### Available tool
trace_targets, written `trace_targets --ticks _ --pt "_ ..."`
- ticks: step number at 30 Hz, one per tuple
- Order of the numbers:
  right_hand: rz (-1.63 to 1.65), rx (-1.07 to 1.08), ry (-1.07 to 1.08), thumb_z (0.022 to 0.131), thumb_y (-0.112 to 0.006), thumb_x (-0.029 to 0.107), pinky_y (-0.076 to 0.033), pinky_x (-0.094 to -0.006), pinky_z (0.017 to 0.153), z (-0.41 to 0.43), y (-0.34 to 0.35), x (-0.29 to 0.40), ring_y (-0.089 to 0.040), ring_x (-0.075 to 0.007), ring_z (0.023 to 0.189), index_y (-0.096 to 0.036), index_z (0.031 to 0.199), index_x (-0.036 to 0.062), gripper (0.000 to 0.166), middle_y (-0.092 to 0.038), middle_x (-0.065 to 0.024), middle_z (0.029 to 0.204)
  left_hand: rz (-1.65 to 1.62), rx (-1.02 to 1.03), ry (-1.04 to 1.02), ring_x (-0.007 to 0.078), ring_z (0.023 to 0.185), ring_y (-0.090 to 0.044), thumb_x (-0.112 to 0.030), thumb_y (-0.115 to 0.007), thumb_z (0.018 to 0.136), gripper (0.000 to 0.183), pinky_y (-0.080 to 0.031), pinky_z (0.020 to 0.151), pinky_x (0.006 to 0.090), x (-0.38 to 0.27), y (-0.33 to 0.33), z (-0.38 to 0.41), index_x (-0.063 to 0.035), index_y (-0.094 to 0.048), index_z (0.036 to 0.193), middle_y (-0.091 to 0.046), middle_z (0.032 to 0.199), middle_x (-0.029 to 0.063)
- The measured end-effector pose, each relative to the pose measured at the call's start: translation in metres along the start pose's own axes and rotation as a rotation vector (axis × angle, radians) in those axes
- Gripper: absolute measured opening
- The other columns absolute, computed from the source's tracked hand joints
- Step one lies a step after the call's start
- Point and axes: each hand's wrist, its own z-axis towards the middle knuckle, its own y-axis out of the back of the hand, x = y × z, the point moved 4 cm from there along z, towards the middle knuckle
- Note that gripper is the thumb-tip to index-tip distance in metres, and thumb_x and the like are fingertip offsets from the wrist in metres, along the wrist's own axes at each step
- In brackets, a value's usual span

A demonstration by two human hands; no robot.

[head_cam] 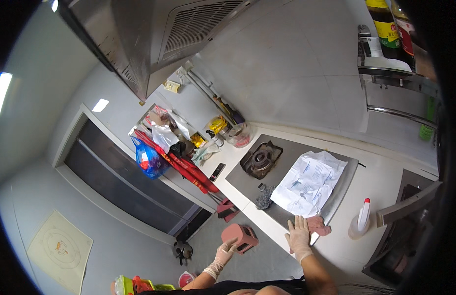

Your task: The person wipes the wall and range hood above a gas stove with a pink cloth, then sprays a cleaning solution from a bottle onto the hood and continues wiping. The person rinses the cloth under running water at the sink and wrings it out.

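My left hand, in a pale thin glove, hangs over the floor by a pink plastic stool, its fingers loosely bent and nothing seen in them. My gloved right hand lies flat with spread fingers at the front edge of the gas hob, beside a crumpled pink cloth; whether its palm covers part of the cloth is hidden. A creased printed paper sheet covers the right part of the hob. A dark grey scouring ball touches the sheet's left edge. One burner shows, without its pan support.
A spray bottle stands on the white counter at right, near a sink. A phone-like black device and a clear plastic container are left of the hob. The range hood hangs above; bags hang by the door.
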Motion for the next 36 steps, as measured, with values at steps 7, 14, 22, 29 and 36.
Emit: trace_targets --ticks 7,14,22,29,36 --pt "0.035 -0.048 0.035 0.083 -0.058 0.033 -0.019 -0.0477 0.112 -0.001 0.002 -0.003 -0.034 -0.0385 0.131 -0.047 0.129 -0.001 0.058 -0.042 -0.0231 0.137 0.009 0.007 0.04 0.0167 0.111 -0.057 -0.007 -0.055 0.092 0.039 -0.044 0.093 0.0282 0.015 -0.01 -0.012 0.001 -0.049 0.13 -0.057 0.124 0.0095" --pt "0.043 -0.142 0.077 0.084 -0.057 0.027 -0.022 -0.0485 0.111 -0.004 0.005 -0.002 -0.036 -0.0386 0.129 -0.049 0.126 -0.0008 0.051 -0.046 -0.021 0.134 0.056 0.001 -0.054 0.0159 0.111 -0.058 -0.008 -0.059 0.09 0.037 -0.045 0.093 0.0269 0.025 -0.026 -0.004 0.002 -0.053 0.125 -0.061 0.121 0.0109" --pt "0.033 -0.219 0.097 0.083 -0.052 0.017 -0.025 -0.0482 0.109 -0.003 0.006 -0.002 -0.042 -0.0364 0.127 -0.055 0.12 -0.0004 0.041 -0.053 -0.0181 0.128 0.026 0.062 0.018 0.0157 0.111 -0.057 -0.008 -0.058 0.091 0.035 -0.044 0.095 0.0267 0.0 -0.044 -0.006 0.0012 -0.054 0.125 -0.06 0.122 0.0097" --pt "0.026 -0.204 0.101 0.082 -0.05 0.015 -0.025 -0.0483 0.11 -0.003 0.007 0.001 -0.041 -0.0356 0.127 -0.055 0.121 -0.0007 0.042 -0.052 -0.0187 0.129 -0.053 0.07 0.013 0.0154 0.109 -0.057 -0.012 -0.058 0.092 0.037 -0.044 0.093 0.0269 0.023 -0.039 -0.004 -0.0009 -0.054 0.127 -0.061 0.12 0.0082" --pt "0.109 -0.205 0.026 0.079 -0.058 0.019 -0.018 -0.0528 0.112 -0.004 0.015 -0.001 -0.031 -0.0385 0.133 -0.051 0.123 0.0003 0.048 -0.045 -0.0188 0.135 0.187 0.059 -0.015 0.0165 0.11 -0.058 -0.018 -0.058 0.092 0.037 -0.045 0.095 0.0285 -0.007 -0.033 -0.008 -0.0052 -0.055 0.126 -0.061 0.121 0.0091"
